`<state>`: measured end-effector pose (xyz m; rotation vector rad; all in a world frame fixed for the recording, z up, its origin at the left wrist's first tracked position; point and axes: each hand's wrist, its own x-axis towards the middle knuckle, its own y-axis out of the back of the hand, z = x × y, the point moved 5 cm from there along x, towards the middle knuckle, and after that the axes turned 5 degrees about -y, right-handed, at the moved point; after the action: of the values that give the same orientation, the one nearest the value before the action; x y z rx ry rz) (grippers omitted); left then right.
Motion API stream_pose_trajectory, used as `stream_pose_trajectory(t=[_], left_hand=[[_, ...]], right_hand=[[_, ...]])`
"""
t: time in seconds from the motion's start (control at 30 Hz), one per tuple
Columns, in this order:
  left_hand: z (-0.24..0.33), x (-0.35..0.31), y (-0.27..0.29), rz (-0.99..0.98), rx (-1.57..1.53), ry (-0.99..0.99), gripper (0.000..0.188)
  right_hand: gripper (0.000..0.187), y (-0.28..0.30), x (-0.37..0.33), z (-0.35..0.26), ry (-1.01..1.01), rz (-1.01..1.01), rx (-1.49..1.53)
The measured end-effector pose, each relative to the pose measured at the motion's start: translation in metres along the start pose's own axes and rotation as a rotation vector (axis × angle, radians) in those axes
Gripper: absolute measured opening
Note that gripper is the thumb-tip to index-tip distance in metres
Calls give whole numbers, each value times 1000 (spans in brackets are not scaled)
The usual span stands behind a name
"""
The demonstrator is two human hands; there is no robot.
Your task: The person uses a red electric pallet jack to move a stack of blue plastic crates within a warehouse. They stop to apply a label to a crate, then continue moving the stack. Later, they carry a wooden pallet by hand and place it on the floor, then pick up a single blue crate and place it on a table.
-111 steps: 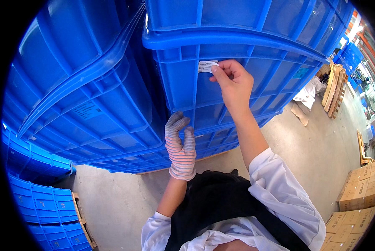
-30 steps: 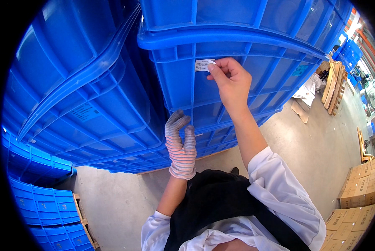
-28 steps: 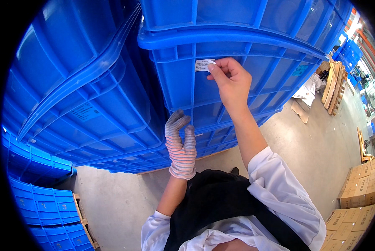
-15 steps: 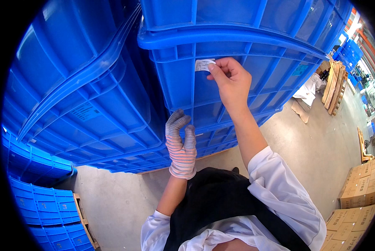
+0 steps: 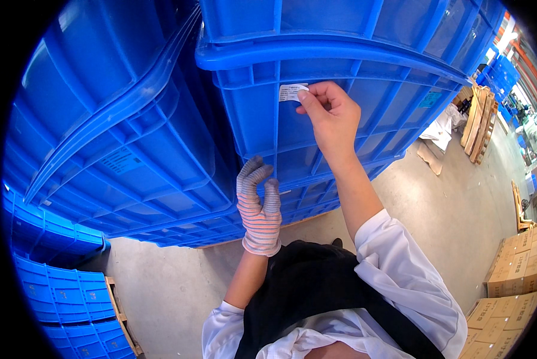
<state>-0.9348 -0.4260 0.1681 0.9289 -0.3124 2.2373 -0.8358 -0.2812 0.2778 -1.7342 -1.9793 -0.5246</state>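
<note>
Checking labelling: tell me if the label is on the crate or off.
On: the label lies flat against the crate wall, right hand pressing its edge.

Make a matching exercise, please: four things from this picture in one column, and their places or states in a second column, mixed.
Things:
1. right hand
2. left hand
3. cardboard boxes
4. white label

Places or states:
A. stacked at the far right, on the floor
B. bare, pinching the label
C. stuck on the blue crate wall under its rim
D. in a striped glove, low against the crate

Pairs: 1-B, 2-D, 3-A, 4-C
</note>
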Motion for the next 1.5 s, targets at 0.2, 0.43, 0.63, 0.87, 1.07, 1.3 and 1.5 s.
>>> stream_pose_trajectory(t=[0.2, 0.43, 0.63, 0.87, 1.07, 1.3, 1.5], left_hand=[[-1, 0, 0, -1, 2, 5, 20], [-3, 0, -1, 5, -20, -5, 20], [1, 2, 0, 10, 25, -27, 21], [54, 28, -13, -70, 594, -465, 38], [62, 63, -27, -16, 1062, -525, 49], [62, 79, -38, 12, 1106, -570, 55], [58, 81, -39, -15, 1094, -545, 57]], right_hand=[[9, 0, 0, 1, 3, 0, 0], [9, 0, 0, 3, 4, 0, 16], [8, -1, 0, 2, -15, -21, -10], [7, 1, 1, 4, -18, -26, -34], [7, 0, 0, 4, -27, -24, -42], [7, 0, 3, 11, 27, 47, -1], [8, 0, 3, 11, 45, 56, -1]])
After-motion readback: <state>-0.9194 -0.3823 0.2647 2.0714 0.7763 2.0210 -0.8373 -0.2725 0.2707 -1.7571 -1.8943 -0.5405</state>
